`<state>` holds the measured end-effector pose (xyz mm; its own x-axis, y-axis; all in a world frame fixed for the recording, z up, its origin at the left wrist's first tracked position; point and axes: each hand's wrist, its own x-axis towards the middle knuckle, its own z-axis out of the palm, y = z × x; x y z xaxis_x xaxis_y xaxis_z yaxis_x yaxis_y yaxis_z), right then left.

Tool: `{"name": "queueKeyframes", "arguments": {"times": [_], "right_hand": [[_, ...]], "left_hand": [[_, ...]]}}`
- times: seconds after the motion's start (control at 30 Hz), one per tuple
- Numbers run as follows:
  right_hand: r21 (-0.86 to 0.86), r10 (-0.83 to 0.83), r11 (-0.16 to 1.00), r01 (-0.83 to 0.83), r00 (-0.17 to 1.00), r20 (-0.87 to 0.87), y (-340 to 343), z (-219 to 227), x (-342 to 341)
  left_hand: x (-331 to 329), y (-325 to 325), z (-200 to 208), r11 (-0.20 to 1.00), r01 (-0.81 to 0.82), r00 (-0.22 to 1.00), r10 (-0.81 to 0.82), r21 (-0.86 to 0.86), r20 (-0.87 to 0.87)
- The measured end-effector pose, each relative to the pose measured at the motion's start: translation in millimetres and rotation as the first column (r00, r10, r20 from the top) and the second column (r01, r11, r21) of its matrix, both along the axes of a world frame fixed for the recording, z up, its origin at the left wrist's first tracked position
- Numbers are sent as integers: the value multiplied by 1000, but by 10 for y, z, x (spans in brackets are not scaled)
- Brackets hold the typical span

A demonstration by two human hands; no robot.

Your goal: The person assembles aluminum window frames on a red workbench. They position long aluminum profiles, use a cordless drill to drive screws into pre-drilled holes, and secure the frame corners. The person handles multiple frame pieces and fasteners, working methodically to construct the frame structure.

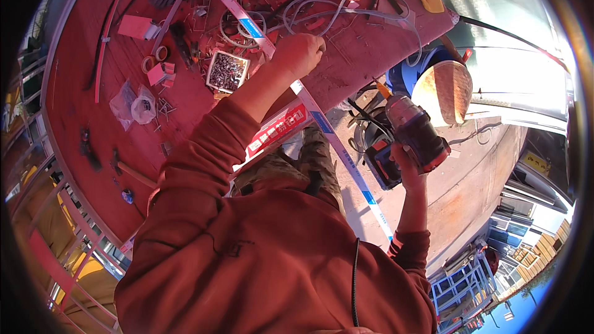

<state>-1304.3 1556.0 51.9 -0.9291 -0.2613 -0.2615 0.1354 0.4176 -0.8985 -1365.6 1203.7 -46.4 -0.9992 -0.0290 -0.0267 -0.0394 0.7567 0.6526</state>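
My left hand (299,54) is closed, its fingers curled, above a long white aluminium profile (352,173) with blue-printed film. The wrist hides part of that profile, and what the fingers hold, if anything, is hidden. The profile slants from the table's far side past my body on the right. My right hand (408,164) grips a cordless drill (416,130) by its handle, off the table's right edge. Its yellowish tip points up and away from me. Left of my left forearm sits a small white box of screws (227,72) on the red-covered table (80,99).
Coiled clear tubing (334,15) lies at the table's far right. Tape rolls (154,59), a plastic bag (133,106) and a hammer (136,174) lie on the left. A red-labelled bar (278,130) runs along the near edge. A blue bucket (405,74) stands beyond the drill.
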Motion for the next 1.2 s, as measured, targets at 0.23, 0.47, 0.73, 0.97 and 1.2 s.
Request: {"name": "queueKeyframes", "arguments": {"times": [0.23,0.47,0.73,0.97,1.2], "right_hand": [[-50,148,987,-153,985,-89,337,-378,-265],[-39,186,980,-194,970,-154,581,-831,-543],[-152,124,977,-150,978,-169,436,-1008,-727],[-119,38,992,-32,998,53,325,-1113,-567],[-55,-4,998,19,963,271,171,-1033,-513]], "left_hand": [[-1021,662,-552,987,-51,998,54,-153,17],[-1416,724,-562,967,92,980,-45,-237,194],[-1093,858,-437,980,-172,963,188,-97,193],[-648,851,-485,999,-52,996,51,15,80],[-740,335,-342,966,-191,969,214,-172,127]]}}
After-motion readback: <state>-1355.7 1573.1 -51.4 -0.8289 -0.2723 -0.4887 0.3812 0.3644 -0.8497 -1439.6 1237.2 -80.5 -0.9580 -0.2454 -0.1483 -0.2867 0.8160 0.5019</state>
